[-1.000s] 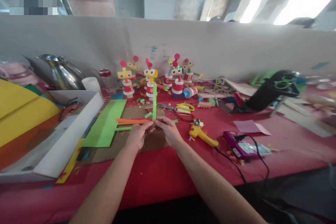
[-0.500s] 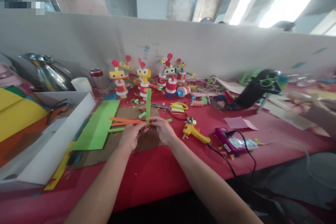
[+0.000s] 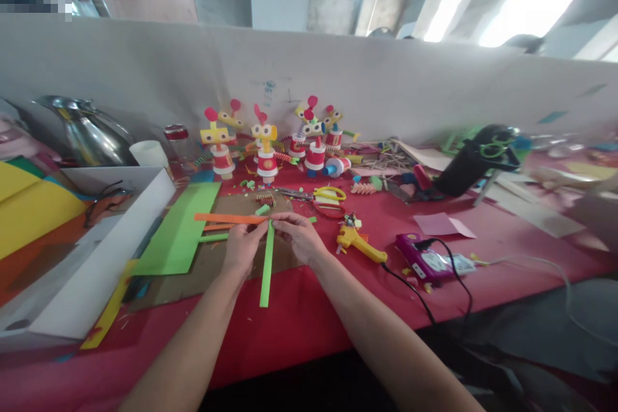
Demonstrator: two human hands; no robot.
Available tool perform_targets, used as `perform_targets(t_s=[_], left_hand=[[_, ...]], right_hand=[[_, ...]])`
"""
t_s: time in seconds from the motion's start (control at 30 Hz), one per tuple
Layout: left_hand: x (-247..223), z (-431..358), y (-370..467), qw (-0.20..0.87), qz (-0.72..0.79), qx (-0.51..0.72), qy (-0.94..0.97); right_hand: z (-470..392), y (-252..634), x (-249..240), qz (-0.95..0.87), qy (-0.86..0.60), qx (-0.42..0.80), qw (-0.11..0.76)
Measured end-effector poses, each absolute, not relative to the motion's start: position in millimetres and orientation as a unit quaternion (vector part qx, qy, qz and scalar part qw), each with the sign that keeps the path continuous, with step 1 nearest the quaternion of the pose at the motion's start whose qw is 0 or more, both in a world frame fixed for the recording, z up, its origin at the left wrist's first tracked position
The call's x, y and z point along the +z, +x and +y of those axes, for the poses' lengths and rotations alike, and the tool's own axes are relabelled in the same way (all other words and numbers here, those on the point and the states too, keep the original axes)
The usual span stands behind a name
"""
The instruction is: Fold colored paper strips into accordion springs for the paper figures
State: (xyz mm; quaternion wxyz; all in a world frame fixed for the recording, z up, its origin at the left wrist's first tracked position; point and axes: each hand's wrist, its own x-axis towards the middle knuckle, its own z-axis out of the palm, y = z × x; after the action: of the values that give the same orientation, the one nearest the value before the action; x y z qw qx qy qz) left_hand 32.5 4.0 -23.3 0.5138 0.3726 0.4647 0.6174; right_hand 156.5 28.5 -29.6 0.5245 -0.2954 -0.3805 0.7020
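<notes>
Above the brown cardboard, both hands pinch two paper strips where they meet at a right angle. My left hand is closed at the inner end of the orange paper strip, which points left. My right hand is closed at the top of the green paper strip, which hangs down toward me. The fingertips cover the join. More orange and green strips lie left of my hands, by a green sheet. A small green folded-paper spring sits just beyond the fingers.
Several paper-cup figures stand at the back. Scissors and a yellow glue gun lie to the right, its cord running near a purple power strip. A white box stands left. Someone's arm shows far right.
The green strip has swung from standing upright to hanging down toward me. The orange strip still points left, slightly higher. Both hands keep their pinch in nearly the same place.
</notes>
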Motion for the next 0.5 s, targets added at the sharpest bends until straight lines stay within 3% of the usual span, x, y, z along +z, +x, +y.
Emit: perform_targets(t_s=[0.5], left_hand=[[-19.2,4.2,32.5,0.584,0.415,0.618,0.324]], right_hand=[[29.5,159.4,-25.7,-0.422,-0.32,0.651,0.544]])
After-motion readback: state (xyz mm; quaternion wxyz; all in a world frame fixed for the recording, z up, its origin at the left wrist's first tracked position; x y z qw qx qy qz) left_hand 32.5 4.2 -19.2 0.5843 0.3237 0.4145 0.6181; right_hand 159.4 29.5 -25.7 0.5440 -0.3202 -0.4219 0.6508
